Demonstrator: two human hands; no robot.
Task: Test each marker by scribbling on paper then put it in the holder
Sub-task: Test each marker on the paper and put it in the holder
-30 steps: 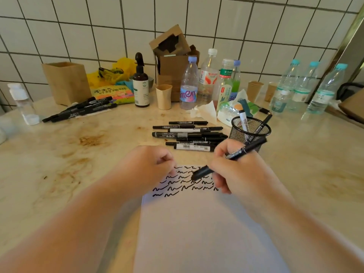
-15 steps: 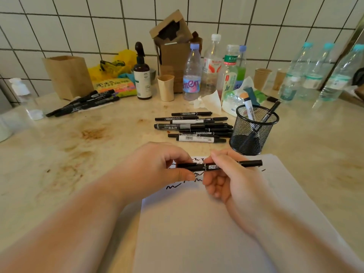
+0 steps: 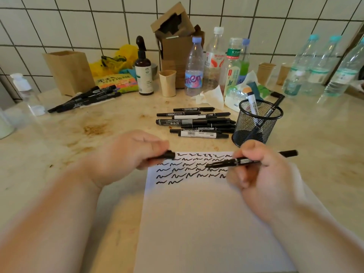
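Two markers in the cup (image 3: 260,123) so far, pile (image 3: 197,123) still waiting, and I've got cap (image 3: 169,155) pinched left (image 3: 126,154), marker (image 3: 246,160) gripped right (image 3: 262,174).

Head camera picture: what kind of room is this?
Probably a kitchen or pantry counter used as a work spot: white tiled wall, stone-look countertop, and many water bottles and paper cups along the back.
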